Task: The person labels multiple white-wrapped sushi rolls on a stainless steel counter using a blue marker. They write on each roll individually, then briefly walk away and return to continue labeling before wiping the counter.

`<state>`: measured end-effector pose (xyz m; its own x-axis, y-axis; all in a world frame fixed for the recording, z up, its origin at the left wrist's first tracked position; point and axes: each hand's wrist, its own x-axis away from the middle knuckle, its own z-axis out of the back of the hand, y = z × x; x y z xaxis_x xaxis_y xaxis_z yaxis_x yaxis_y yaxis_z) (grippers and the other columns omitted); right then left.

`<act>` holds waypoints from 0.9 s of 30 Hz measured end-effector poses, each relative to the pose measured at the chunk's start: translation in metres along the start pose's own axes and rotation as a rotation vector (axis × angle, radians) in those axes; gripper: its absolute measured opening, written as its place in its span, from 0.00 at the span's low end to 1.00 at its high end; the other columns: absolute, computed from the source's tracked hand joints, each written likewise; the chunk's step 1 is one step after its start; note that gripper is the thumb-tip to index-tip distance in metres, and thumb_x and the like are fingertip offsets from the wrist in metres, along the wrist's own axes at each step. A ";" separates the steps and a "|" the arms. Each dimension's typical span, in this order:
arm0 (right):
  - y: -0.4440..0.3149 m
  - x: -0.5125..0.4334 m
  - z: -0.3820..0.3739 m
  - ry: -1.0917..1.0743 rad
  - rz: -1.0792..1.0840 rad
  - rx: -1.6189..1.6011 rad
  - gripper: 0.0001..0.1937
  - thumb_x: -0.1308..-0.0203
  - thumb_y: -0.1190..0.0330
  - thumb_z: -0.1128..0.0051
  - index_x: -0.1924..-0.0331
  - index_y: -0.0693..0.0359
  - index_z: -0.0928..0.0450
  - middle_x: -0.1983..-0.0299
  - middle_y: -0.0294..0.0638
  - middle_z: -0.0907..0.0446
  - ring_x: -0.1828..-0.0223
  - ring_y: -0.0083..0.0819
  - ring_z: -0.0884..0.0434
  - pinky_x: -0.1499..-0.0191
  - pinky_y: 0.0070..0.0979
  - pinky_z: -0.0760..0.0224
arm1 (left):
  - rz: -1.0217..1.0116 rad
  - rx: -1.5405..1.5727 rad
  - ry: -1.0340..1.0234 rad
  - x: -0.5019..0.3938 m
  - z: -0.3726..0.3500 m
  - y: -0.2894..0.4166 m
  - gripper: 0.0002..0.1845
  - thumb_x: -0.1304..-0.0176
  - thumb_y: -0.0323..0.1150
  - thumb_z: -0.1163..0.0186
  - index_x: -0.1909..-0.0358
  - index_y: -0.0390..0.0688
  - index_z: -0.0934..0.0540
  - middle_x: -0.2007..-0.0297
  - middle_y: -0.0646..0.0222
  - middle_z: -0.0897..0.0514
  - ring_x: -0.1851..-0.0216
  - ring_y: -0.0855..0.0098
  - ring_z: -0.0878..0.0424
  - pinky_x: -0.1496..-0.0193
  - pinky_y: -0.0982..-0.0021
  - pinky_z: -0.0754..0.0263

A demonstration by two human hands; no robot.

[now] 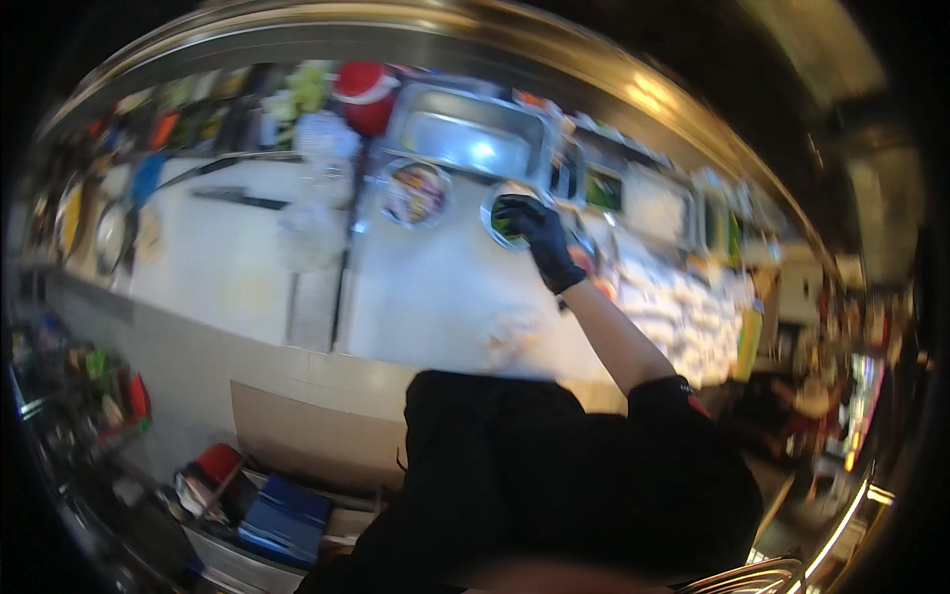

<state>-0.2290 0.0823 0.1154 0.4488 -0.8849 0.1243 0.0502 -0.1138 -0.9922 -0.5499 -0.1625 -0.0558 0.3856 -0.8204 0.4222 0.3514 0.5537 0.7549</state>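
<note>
My right hand [536, 234], in a black glove, reaches over a round metal bowl [486, 210] with green contents [508, 236]. Its fingers are bent above the bowl; blur hides whether anything is between them. My left hand is out of view. To the left of this bowl stands another round bowl [415, 195], filled with purple, white and yellow pieces. Both rest on a white work surface [438, 289]. Pale scraps [513, 338] lie on the surface close to my body.
An empty-looking steel pan [475, 137] sits behind the bowls, beside a red container [365, 96]. Many white packets [668, 312] cover the right side. On the left, a knife [237, 197] lies on a white board [215, 252], with clear plastic containers [319, 193] beside it.
</note>
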 end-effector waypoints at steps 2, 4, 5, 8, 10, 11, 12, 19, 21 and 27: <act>0.000 0.068 0.012 -0.014 -0.039 -0.018 0.15 0.25 0.73 0.43 0.40 0.66 0.17 0.53 0.39 0.11 0.53 0.24 0.15 0.51 0.25 0.20 | -0.041 -0.011 -0.028 0.000 -0.014 0.012 0.16 0.32 0.41 0.38 0.51 0.44 0.12 0.54 0.54 0.10 0.53 0.55 0.12 0.49 0.54 0.19; -0.002 0.137 0.018 -0.022 -0.029 0.038 0.13 0.26 0.73 0.41 0.42 0.66 0.15 0.55 0.39 0.11 0.55 0.26 0.13 0.52 0.27 0.19 | -0.075 -0.020 -0.065 0.007 -0.032 0.028 0.16 0.31 0.42 0.39 0.51 0.44 0.12 0.54 0.54 0.10 0.53 0.55 0.12 0.49 0.53 0.19; -0.003 0.169 0.019 -0.019 -0.020 0.075 0.12 0.27 0.73 0.40 0.44 0.67 0.15 0.57 0.40 0.10 0.56 0.29 0.12 0.52 0.30 0.18 | -0.085 -0.029 -0.084 0.012 -0.042 0.037 0.16 0.31 0.42 0.39 0.51 0.44 0.12 0.54 0.53 0.10 0.53 0.55 0.12 0.49 0.53 0.19; -0.004 0.237 0.036 -0.065 -0.014 0.276 0.11 0.27 0.72 0.38 0.44 0.63 0.14 0.52 0.45 0.11 0.51 0.31 0.12 0.48 0.32 0.18 | -0.101 -0.063 -0.146 0.041 -0.074 0.060 0.16 0.31 0.42 0.39 0.50 0.44 0.12 0.54 0.53 0.10 0.53 0.54 0.12 0.49 0.53 0.19; -0.005 0.268 0.063 -0.267 0.070 0.238 0.11 0.27 0.71 0.37 0.46 0.64 0.14 0.52 0.46 0.11 0.50 0.33 0.12 0.45 0.33 0.19 | -0.091 -0.092 -0.189 0.066 -0.095 0.070 0.16 0.31 0.42 0.39 0.50 0.44 0.12 0.54 0.53 0.10 0.53 0.54 0.12 0.49 0.53 0.19; -0.007 0.281 0.073 -0.358 0.180 0.271 0.11 0.28 0.71 0.36 0.47 0.64 0.13 0.52 0.46 0.11 0.49 0.34 0.12 0.44 0.34 0.19 | -0.086 -0.113 -0.213 0.080 -0.105 0.072 0.16 0.31 0.42 0.39 0.50 0.44 0.12 0.55 0.53 0.10 0.53 0.54 0.12 0.49 0.53 0.19; -0.010 0.290 0.078 -0.519 -0.210 0.042 0.14 0.31 0.71 0.33 0.44 0.64 0.15 0.48 0.48 0.12 0.47 0.40 0.13 0.39 0.35 0.20 | -0.078 -0.133 -0.236 0.095 -0.116 0.073 0.16 0.31 0.42 0.39 0.50 0.44 0.12 0.55 0.53 0.10 0.53 0.54 0.12 0.49 0.53 0.19; -0.107 0.338 0.052 -1.126 0.020 -0.356 0.24 0.34 0.66 0.27 0.37 0.66 0.20 0.38 0.54 0.18 0.32 0.48 0.23 0.29 0.42 0.29 | 0.206 -0.366 -0.312 0.248 -0.138 0.014 0.16 0.31 0.43 0.39 0.50 0.45 0.12 0.55 0.53 0.10 0.54 0.53 0.11 0.50 0.52 0.19; -0.133 0.349 0.047 -1.234 0.006 -0.599 0.23 0.33 0.66 0.28 0.38 0.66 0.21 0.39 0.54 0.18 0.34 0.49 0.21 0.33 0.41 0.27 | 0.327 -0.445 -0.363 0.297 -0.137 -0.012 0.17 0.30 0.43 0.39 0.50 0.45 0.12 0.55 0.53 0.10 0.54 0.53 0.11 0.50 0.52 0.19; -0.137 0.369 0.055 -1.220 0.131 -0.355 0.17 0.26 0.59 0.38 0.43 0.61 0.17 0.54 0.51 0.12 0.52 0.45 0.12 0.48 0.38 0.17 | 0.589 -0.651 -0.666 0.405 -0.141 -0.039 0.17 0.30 0.43 0.39 0.49 0.45 0.12 0.55 0.53 0.10 0.55 0.52 0.11 0.50 0.52 0.19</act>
<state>-0.0212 -0.2042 0.2972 0.9665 0.0663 -0.2479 -0.2120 -0.3381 -0.9169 -0.2876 -0.4961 0.0148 0.1724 -0.2078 0.9629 0.7212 0.6924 0.0203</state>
